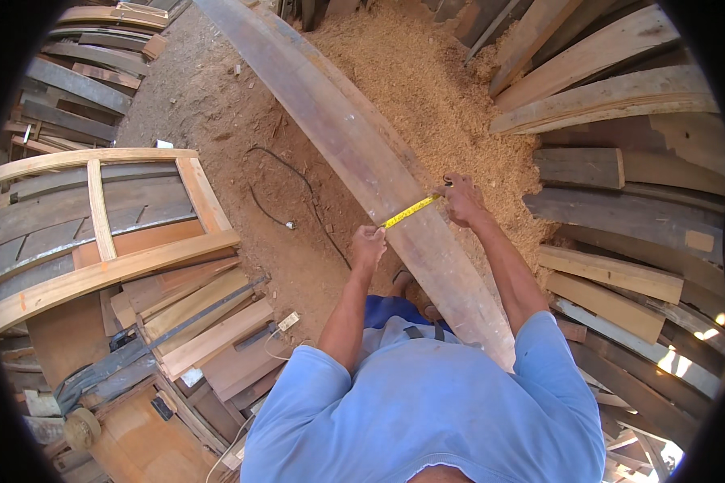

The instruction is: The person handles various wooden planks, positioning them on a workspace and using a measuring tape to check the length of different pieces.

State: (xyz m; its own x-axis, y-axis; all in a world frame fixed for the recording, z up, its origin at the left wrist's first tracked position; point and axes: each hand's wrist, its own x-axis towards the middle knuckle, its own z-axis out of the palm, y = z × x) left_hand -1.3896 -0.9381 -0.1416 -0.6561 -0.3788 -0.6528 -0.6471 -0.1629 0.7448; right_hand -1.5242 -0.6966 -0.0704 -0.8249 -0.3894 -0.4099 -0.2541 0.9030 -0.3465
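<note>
A long wooden board [354, 153] runs from the top of the view down to my right side. Across its width lies a yellow tape measure [411, 211], pulled out between my hands. My left hand [369, 243] pinches the tape's end at the board's left edge. Over the right edge, my right hand [464, 199] is closed around the dark tape case, mostly hidden by the fingers.
Sawdust [427, 80] covers the ground beyond the board. A black cable with a plug [290, 225] lies on the dirt at left. A wooden frame [105, 209] rests on stacked planks, and more planks [612, 274] are piled at right. A white power socket [288, 321] sits near my left elbow.
</note>
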